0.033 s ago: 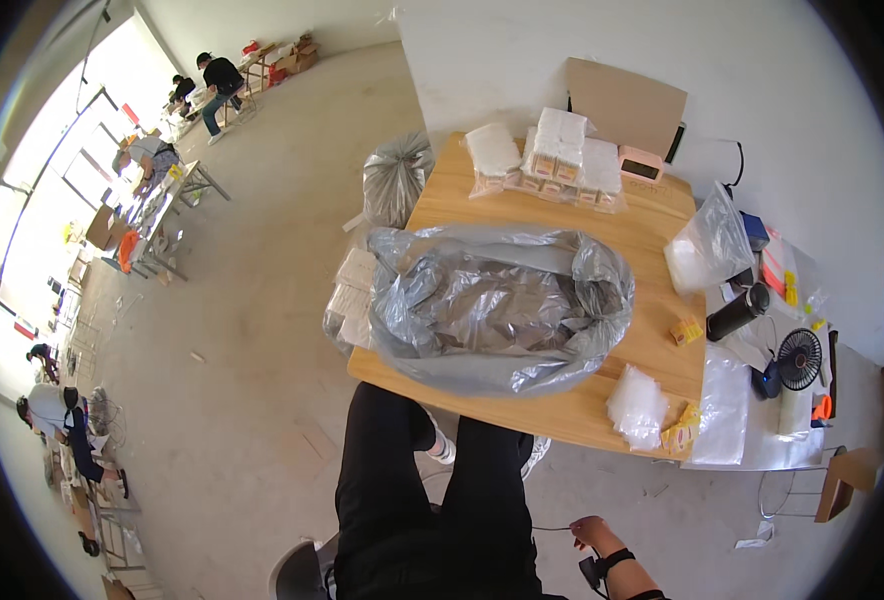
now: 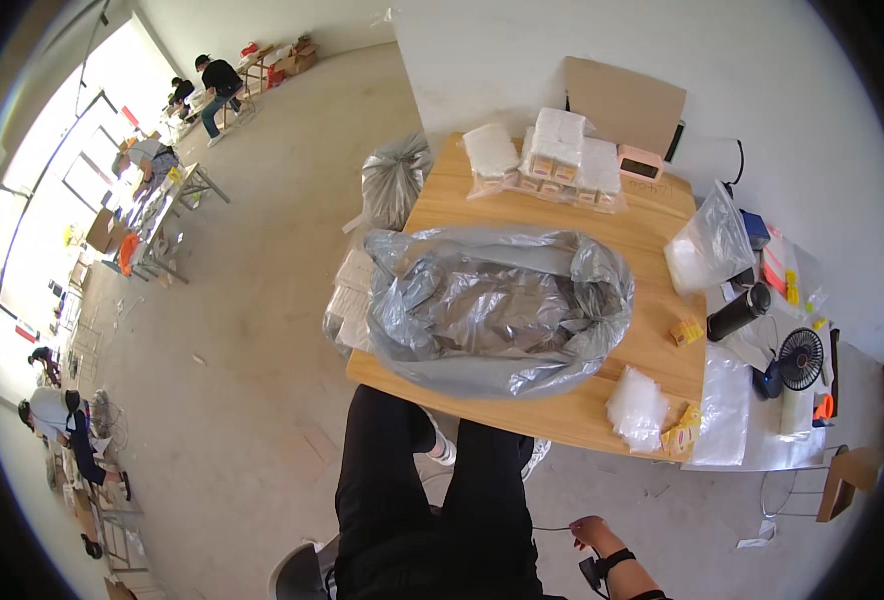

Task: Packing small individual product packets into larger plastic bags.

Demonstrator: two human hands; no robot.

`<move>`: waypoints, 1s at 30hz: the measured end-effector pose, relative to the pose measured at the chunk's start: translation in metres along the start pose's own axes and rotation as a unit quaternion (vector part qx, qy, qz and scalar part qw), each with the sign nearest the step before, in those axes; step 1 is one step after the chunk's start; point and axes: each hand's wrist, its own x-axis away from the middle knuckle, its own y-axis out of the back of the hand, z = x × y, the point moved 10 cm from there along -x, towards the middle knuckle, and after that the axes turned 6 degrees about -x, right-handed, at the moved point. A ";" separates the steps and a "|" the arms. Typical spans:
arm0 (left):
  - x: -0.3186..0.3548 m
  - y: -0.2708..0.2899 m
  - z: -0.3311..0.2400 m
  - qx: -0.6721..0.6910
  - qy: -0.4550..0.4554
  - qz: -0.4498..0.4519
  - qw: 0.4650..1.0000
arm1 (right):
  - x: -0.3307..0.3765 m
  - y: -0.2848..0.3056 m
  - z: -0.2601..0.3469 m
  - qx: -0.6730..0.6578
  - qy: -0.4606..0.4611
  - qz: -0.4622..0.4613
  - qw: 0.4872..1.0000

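Observation:
My right hand (image 2: 590, 533) is low in the picture, right of my thighs, below the table. Its fingers are curled, and a thin dark cable (image 2: 552, 528) runs into them from the direction of my legs. A black strap with a small device (image 2: 594, 572) sits on that wrist. My left hand is out of view. In front of me on the wooden table (image 2: 522, 408) stands a wide container lined with a grey plastic bag (image 2: 502, 375), its mouth open upward and its rim folded outward. Creased plastic covers its inside.
Wrapped white packs (image 2: 559, 140) and a pink clock (image 2: 641, 163) stand at the table's back. Clear bags (image 2: 638, 408) and yellow packets (image 2: 682, 430) lie at right, near a black bottle (image 2: 739, 312) and fan (image 2: 800, 360). A tied grey bag (image 2: 394, 185) stands left. Several people work farther left.

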 end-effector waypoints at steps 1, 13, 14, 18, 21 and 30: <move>0.009 0.012 -0.012 -0.009 -0.007 -0.006 1.000 | 0.002 0.002 0.009 0.014 0.014 0.000 1.000; 0.050 0.161 -0.174 -0.210 -0.127 -0.078 0.966 | 0.057 0.040 0.076 0.092 0.165 -0.138 0.972; 0.056 0.165 -0.182 -0.220 -0.140 -0.091 0.961 | 0.063 0.040 0.084 0.132 0.194 -0.166 0.958; 0.076 0.279 -0.192 -0.198 -0.154 -0.258 0.933 | 0.068 0.031 0.102 0.203 0.289 -0.231 0.907; 0.104 0.338 -0.192 -0.110 -0.215 -0.378 0.894 | 0.090 0.028 0.123 0.065 0.211 -0.132 0.966; 0.125 0.393 -0.225 0.025 -0.346 -0.488 0.801 | 0.142 0.030 0.262 0.244 0.348 -0.226 0.876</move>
